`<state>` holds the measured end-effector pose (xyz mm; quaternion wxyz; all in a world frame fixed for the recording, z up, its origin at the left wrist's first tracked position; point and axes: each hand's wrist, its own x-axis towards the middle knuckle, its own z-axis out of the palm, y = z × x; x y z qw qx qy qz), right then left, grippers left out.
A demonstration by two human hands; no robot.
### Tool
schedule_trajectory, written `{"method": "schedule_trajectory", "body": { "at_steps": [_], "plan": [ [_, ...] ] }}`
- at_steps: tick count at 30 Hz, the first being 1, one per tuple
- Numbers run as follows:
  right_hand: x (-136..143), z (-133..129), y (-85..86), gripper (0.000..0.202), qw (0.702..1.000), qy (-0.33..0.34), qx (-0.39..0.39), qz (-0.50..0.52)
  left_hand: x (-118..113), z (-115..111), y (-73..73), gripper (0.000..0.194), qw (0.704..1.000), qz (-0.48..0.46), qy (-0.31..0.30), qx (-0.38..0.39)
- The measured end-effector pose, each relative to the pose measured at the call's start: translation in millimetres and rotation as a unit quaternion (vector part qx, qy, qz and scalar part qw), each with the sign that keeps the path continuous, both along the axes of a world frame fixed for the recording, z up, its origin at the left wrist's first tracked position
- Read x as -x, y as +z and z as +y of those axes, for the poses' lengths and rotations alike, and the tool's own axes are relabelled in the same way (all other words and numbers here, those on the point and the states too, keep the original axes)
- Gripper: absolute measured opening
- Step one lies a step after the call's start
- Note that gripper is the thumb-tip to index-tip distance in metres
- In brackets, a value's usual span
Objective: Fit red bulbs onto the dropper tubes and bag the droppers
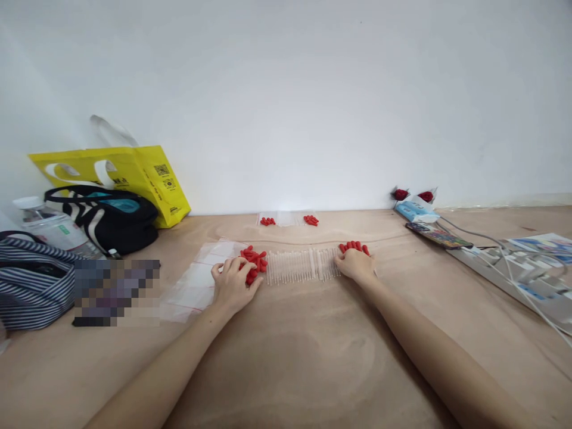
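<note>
A row of thin clear tubes [290, 268] lies side by side on the wooden table. At its left end is a pile of small red elongated pieces [255, 257], perhaps caps. Over this pile rests my left hand [233, 283], fingers bent and spread, the thumb apart at the pile's near side. My right hand [356, 266] is at the row's right end, fingers curled downward and mostly hidden, so what they grip cannot be made out. More red pieces [355, 245] lie just beyond its knuckles. Part of the left pile is covered by my left fingers.
Clear plastic bags [196, 277] lie left of the pile. Against the wall, another bag [286, 218] has two small red clusters. A yellow bag [165, 185], black bag [134, 223], bottle [58, 229] and striped pouch [40, 286] crowd the left; a power strip [504, 277] with cables lies right.
</note>
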<state>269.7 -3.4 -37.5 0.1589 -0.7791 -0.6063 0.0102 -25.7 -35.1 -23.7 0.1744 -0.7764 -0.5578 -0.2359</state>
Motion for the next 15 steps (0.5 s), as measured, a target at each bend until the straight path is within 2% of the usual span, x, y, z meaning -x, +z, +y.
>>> {"method": "schedule_trajectory", "body": {
  "at_steps": [6,9,11,15],
  "plan": [
    [3.5,-0.1,1.1,0.023,1.000,-0.001,-0.013,-0.005,2.4,4.1,-4.2,0.010,0.999,0.001,-0.032,-0.044],
    [3.3,-6.0,4.2,0.025,0.999,0.006,-0.041,-0.004,4.5,5.2,-4.2,0.012,0.995,-0.023,-0.055,-0.084],
    [1.9,-13.6,4.1,0.026,0.994,0.053,-0.097,0.002,3.7,3.6,-2.8,0.013,0.990,-0.045,-0.082,-0.105],
    [-2.6,-36.9,-4.9,0.023,0.952,0.235,-0.190,0.049,-6.9,-8.2,0.8,0.016,0.974,-0.082,-0.198,-0.073]
  ]
}}
